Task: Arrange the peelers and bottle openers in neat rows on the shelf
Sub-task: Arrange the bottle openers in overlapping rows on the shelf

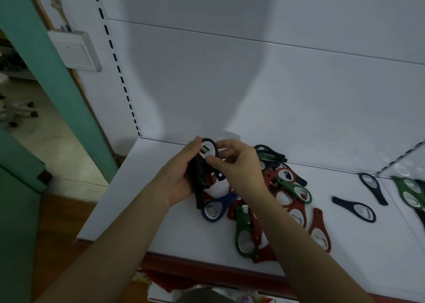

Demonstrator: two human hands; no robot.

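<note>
A person's two bare hands work over a white shelf, seen from above.

Judging by the layout, the task is at an early stage. No neat row shows yet. Most of the bottle openers lie in a jumbled pile in the middle of the shelf: red, green, blue and dark ones, overlapping at all angles. To the right, well apart from the pile, two dark openers lie singly. A few green ones sit at the far right edge, partly cut off. Nothing here can be told apart as a peeler. Nearly everything has to be sorted and lined up.

The left hand is above the shelf's left part, just left of the pile. Its fingers curl round a stack of dark openers held upright; how many cannot be told.

The right hand meets it from the right. Its thumb and fingers pinch the ring end of the top opener, a dark one with a white insert. The other fingers are loosely curled behind. The person appears to be squaring this opener against the stack, or adding it.
</note>
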